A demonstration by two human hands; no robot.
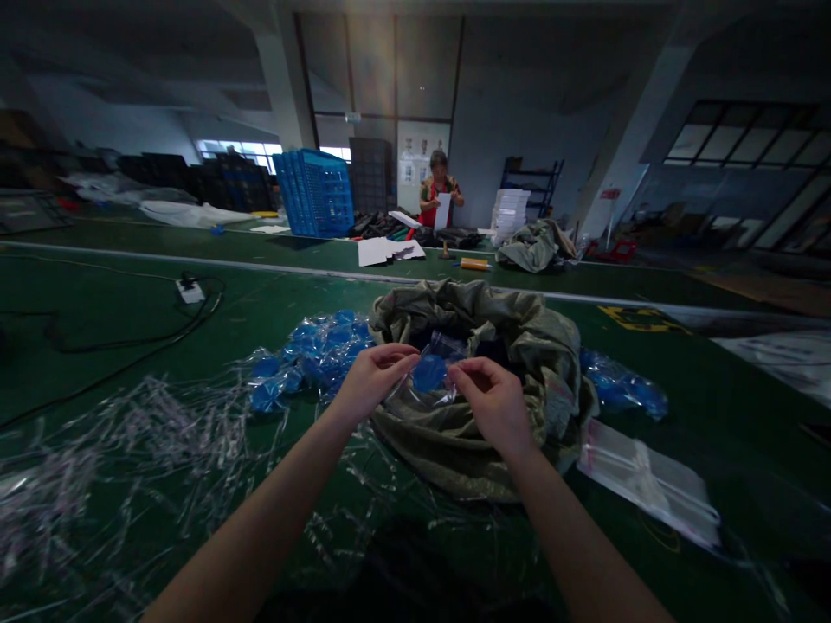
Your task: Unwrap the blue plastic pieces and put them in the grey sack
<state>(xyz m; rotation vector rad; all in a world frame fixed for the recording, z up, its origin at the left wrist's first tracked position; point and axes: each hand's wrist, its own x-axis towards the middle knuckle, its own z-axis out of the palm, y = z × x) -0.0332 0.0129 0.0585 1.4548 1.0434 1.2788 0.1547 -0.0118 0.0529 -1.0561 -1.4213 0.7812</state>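
Observation:
Between my two hands, over the near rim of an olive-green woven sack (551,346), is a clear plastic bag with a round blue disc (428,374) in it. My left hand (376,376) pinches the bag's left edge with thumb and forefinger. On the other side my right hand (493,398) pinches its right edge. The sack's mouth is rolled down, and its inside is dark. A pile of bagged blue discs (325,346) lies left of the sack, and more bagged blue pieces (623,385) lie to its right.
Thin clear plastic strips (175,433) litter the green table at left. A stack of flat clear bags (649,480) lies at right. Black cables run to a white power strip (190,290). Across the table, a person (441,190) holds a white sheet near a blue crate (315,195).

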